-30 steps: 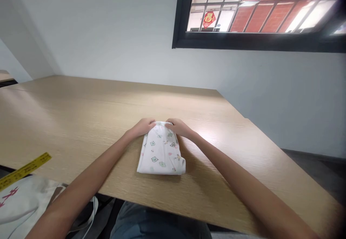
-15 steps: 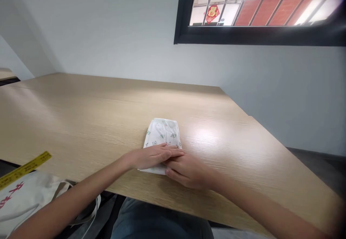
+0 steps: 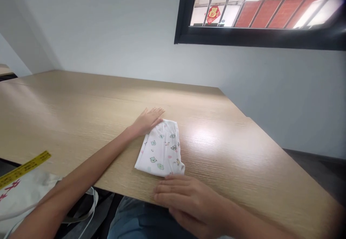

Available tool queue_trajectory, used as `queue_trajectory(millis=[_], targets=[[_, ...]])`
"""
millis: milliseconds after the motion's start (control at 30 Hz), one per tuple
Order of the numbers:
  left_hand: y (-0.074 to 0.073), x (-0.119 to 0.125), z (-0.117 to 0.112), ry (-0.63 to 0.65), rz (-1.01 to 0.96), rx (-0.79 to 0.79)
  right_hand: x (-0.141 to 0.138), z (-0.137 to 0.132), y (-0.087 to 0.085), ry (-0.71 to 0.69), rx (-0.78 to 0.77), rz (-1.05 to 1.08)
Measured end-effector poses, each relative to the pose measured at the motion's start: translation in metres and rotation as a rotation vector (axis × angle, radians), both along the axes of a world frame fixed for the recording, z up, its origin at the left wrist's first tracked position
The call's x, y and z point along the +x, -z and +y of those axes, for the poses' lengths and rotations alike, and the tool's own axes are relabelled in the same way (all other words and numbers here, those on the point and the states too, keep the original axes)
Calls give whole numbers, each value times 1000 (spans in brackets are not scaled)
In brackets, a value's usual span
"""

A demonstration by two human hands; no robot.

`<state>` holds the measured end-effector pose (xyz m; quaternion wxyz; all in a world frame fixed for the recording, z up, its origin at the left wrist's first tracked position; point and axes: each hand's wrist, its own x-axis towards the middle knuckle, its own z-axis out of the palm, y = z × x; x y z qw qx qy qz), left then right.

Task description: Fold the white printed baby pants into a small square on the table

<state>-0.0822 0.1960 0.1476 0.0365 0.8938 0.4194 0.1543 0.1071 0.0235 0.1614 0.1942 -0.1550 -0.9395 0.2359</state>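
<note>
A folded white cloth [image 3: 162, 150] printed with small green and pink animal figures lies flat on the wooden table [image 3: 94, 120]. My left hand [image 3: 148, 120] rests at its far left corner, fingers stretched out and pointing away, with the thumb side touching the cloth's top edge. Close to the near edge of the cloth is my right hand [image 3: 189, 199], fingers extended side by side and pointing left. It holds nothing, and whether it touches the cloth I cannot tell.
A yellow measuring tape or ruler [image 3: 25, 167] lies at the table's left front edge. Below it hangs a white bag [image 3: 24, 195] with red characters. A wall stands behind the table, with a dark-framed barred window [image 3: 256, 12] at upper right.
My hands, one overlapping the other on the cloth before, have parted. The left moved to the far corner, the right back towards me. More of the cloth's print shows.
</note>
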Motion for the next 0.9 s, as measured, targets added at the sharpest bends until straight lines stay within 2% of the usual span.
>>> queue_trajectory(millis=[67,133,200,300,367,467,600,667,800,867,900], targets=[[-4,-12,-24,3,-24,-3,6,15,1,94,100,103],[-5,-24,-48,78,-20,-85,10,36,5,204,211,126],[-2,-35,-68,169,4,-222,12,56,12,289,277,34],[9,-46,-88,215,44,-348,14,69,21,347,256,-160],[16,-50,-102,229,58,-362,15,64,24,342,213,-231],[23,-48,-128,279,50,-343,20,40,25,291,156,-304],[24,-40,-167,308,48,-280,28,2,24,237,88,-370],[22,-39,-178,310,50,-232,33,-13,23,237,72,-366],[17,-40,-182,339,-67,-236,41,-32,24,298,15,-281],[18,-37,-177,279,-218,-312,40,-34,26,376,-57,-173],[20,-34,-173,210,-319,-362,38,-33,27,438,-106,-102]])
